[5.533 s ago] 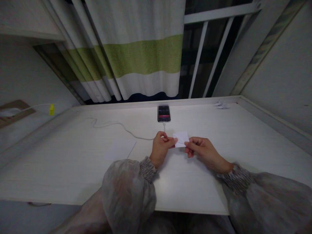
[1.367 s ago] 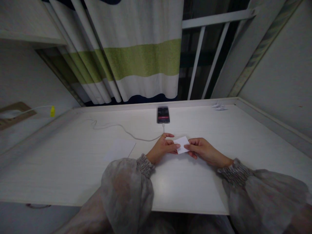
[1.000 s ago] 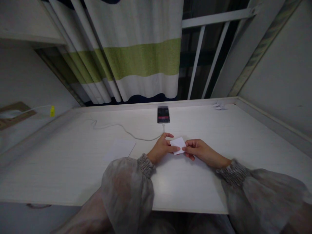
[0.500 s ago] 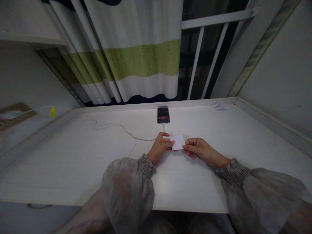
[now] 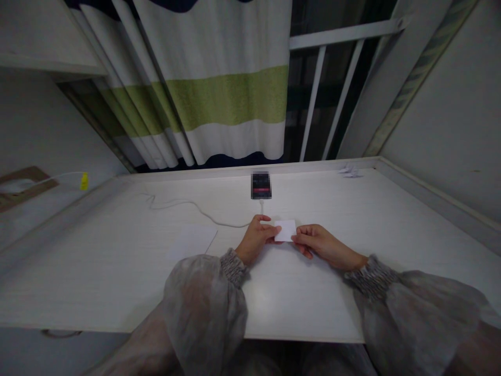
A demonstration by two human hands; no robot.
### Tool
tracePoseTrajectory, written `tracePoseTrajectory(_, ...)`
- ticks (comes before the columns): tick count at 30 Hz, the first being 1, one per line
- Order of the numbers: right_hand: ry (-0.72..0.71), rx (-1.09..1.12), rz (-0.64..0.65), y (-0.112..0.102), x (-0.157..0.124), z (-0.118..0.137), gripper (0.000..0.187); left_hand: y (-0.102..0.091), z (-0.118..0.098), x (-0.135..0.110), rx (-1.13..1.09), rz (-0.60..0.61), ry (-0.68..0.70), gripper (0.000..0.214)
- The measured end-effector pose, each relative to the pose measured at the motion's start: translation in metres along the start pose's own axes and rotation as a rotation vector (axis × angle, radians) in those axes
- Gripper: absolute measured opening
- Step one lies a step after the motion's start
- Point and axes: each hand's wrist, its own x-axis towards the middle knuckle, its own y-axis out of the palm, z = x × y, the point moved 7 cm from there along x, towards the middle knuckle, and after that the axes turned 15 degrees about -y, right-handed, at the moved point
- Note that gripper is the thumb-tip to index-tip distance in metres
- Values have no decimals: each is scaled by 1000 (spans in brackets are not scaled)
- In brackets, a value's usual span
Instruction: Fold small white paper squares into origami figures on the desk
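Note:
A small white piece of paper (image 5: 285,230) is held between my two hands above the middle of the desk. My left hand (image 5: 258,235) pinches its left edge, thumb on top and fingers underneath. At the lower right corner, my right hand (image 5: 315,241) grips the paper between thumb and fingers. Whether the paper is folded, I cannot tell. Just beyond my left hand lies a dark phone-like device (image 5: 261,186) with a blurred screen, a white cable (image 5: 199,209) running from it to the left.
A flat white sheet (image 5: 191,242) lies left of my left forearm. Several folded white paper pieces (image 5: 350,171) sit at the desk's back right. The white desk (image 5: 305,297) has a raised rim at the back and sides. Behind it hangs a striped curtain (image 5: 230,99).
The paper has levelled slightly and now looks straighter between my hands. Both hands keep their grip and have barely moved; the view has shifted a little.

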Motion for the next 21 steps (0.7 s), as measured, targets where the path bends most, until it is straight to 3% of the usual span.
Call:
tracePoseTrajectory(4, -32, -18, -32, -1, 1, 1, 27, 3, -2, -2, -46, 17, 19, 46)
tracePoseTrajectory(10, -11, -54, 71, 7, -1, 1, 29, -4, -7, -4, -104, -60, 43, 39)
tracePoseTrajectory(14, -47, -64, 88, 1, -2, 5, 30, -6, -8, -2, -92, -43, 33, 40)
tracePoseTrajectory(21, -205, -108, -59, -23, -1, 19, 28, -3, -3, 1, -50, 41, 13, 43)
